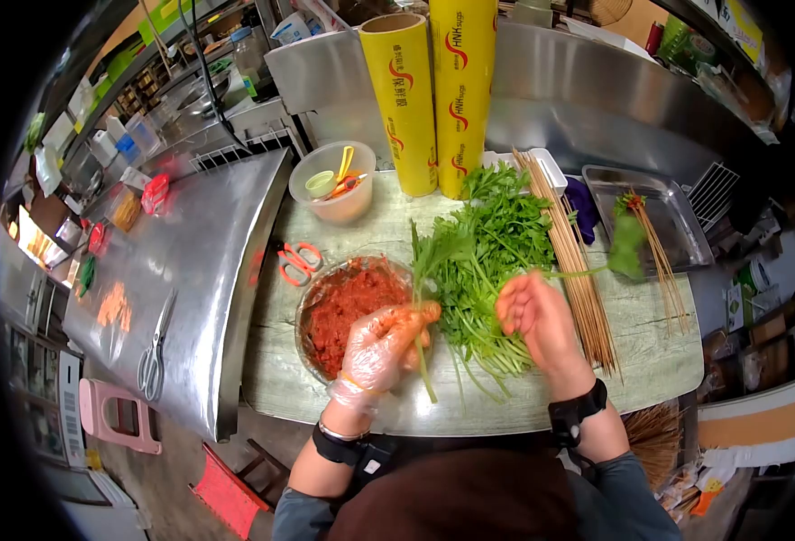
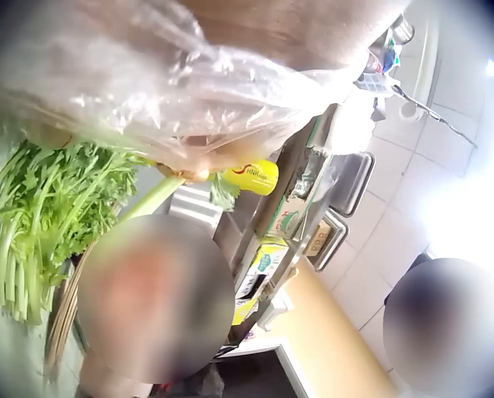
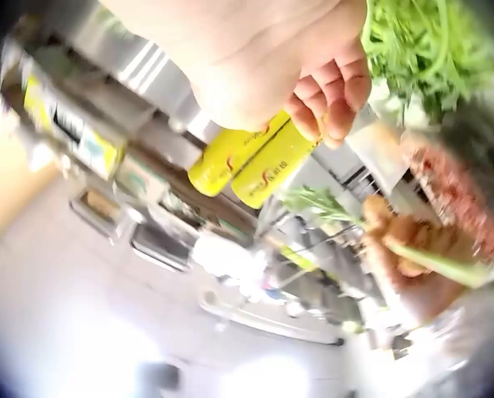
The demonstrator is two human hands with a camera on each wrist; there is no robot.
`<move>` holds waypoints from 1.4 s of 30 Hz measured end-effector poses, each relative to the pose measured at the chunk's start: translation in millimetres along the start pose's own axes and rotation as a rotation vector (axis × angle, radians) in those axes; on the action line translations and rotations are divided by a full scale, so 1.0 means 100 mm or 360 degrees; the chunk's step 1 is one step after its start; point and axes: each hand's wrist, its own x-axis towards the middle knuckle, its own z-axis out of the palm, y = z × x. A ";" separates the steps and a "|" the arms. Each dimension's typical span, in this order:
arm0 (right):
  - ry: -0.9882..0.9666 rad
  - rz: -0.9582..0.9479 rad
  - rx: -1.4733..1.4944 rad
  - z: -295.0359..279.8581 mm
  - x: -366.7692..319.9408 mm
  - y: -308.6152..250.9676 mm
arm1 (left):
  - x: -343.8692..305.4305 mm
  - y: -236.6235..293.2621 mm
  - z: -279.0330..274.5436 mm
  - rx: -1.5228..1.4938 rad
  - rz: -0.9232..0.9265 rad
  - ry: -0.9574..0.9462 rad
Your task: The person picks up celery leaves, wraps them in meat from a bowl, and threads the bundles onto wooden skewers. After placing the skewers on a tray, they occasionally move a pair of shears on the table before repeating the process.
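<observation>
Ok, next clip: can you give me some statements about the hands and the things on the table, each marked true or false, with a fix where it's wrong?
1. The left hand wears a clear plastic glove. True.
2. The right hand is gloved too. False: it is bare.
3. The left hand holds a knife. False: it holds a green stalk.
4. Red-handled scissors lie near the red mixture. True.
5. The wooden skewers lie left of the pile of greens in the head view. False: they lie right of it.
6. Two yellow rolls stand upright behind the greens. True.
</observation>
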 end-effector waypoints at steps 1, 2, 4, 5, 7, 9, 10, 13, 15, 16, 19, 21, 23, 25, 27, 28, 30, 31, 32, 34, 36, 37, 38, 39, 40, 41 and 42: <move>-0.0030 0.0181 -0.0222 -0.04 0.00 0.02 | 0.00 0.02 -0.02 0.0041 -0.0032 -0.0047; -0.0150 0.0180 -0.0499 -0.05 -0.05 0.08 | -0.01 0.03 -0.05 0.0080 -0.0075 -0.0091; -0.0219 -0.0776 -0.1288 0.24 -0.07 -0.06 | -0.04 -0.01 -0.05 0.0242 -0.0132 -0.0167; -0.0242 -0.1269 -0.1681 0.36 -0.04 -0.12 | -0.04 -0.02 -0.03 0.0275 -0.0134 -0.0205; -0.0419 -0.1443 -0.1968 0.47 0.04 -0.17 | -0.07 -0.05 0.00 0.0339 -0.0126 -0.0285; -0.0531 -0.1521 -0.2153 0.46 0.05 -0.20 | -0.07 -0.02 0.00 0.0476 -0.0108 -0.0359; -0.0555 -0.1512 -0.2192 0.42 0.06 -0.19 | -0.10 0.04 0.00 0.0533 -0.0077 -0.0393; -0.0539 -0.1435 -0.2226 0.33 0.09 -0.18 | -0.16 0.07 -0.02 0.0649 -0.0062 -0.0353; -0.0546 -0.1336 -0.2207 0.29 0.08 -0.15 | -0.18 0.08 -0.10 0.0767 -0.0097 -0.0388; -0.0580 -0.1276 -0.2194 0.28 0.08 -0.14 | -0.17 0.06 -0.10 0.0817 -0.0058 -0.0389; -0.0588 -0.1062 -0.2090 0.23 0.07 -0.09 | -0.17 0.06 -0.05 0.0739 -0.0190 -0.0351; -0.0544 -0.0671 -0.1771 0.21 0.07 -0.06 | -0.14 0.00 -0.03 0.0706 -0.0101 -0.0344; -0.0466 -0.0066 -0.1199 0.22 0.07 -0.04 | -0.12 -0.06 -0.03 0.0693 -0.0051 -0.0349; -0.0449 0.0262 -0.0686 0.17 0.08 0.02 | -0.10 -0.07 -0.02 0.0701 -0.0036 -0.0369; -0.0443 0.0446 -0.0398 0.15 0.10 0.03 | -0.08 -0.09 -0.03 0.0642 -0.0154 -0.0341; -0.0449 0.0470 -0.0368 0.16 0.10 0.02 | -0.08 -0.10 -0.03 0.0612 -0.0212 -0.0326; -0.0491 0.0476 -0.0388 0.16 0.11 0.03 | -0.07 -0.12 -0.02 0.0621 -0.0214 -0.0388; -0.0527 0.0460 -0.0439 0.15 0.12 0.06 | -0.06 -0.12 -0.01 0.0625 -0.0217 -0.0422; -0.0563 0.0444 -0.0491 0.14 0.12 0.08 | -0.06 -0.13 -0.01 0.0614 -0.0219 -0.0443; -0.0566 0.0404 -0.0468 0.15 0.11 0.06 | -0.05 -0.16 -0.01 0.0590 -0.0216 -0.0480; -0.0571 0.0383 -0.0442 0.16 0.11 0.03 | -0.02 -0.20 -0.07 0.0584 0.0048 -0.0476; -0.0571 0.0381 -0.0429 0.16 0.11 0.01 | -0.02 -0.19 -0.10 0.0581 0.0180 -0.0475; -0.0570 0.0379 -0.0416 0.15 0.11 0.00 | -0.05 -0.12 -0.15 0.0331 -0.0089 -0.0467; -0.0580 0.0372 -0.0421 0.14 0.11 0.00 | -0.05 -0.09 -0.17 0.0339 -0.0114 -0.0445; -0.0592 0.0363 -0.0427 0.13 0.11 0.00 | -0.05 -0.07 -0.19 0.0347 -0.0137 -0.0422; -0.0607 0.0356 -0.0433 0.13 0.11 0.00 | -0.05 -0.04 -0.19 0.0354 -0.0159 -0.0396; -0.0609 0.0351 -0.0441 0.14 0.11 -0.01 | -0.07 0.04 -0.17 0.0423 -0.0142 -0.0408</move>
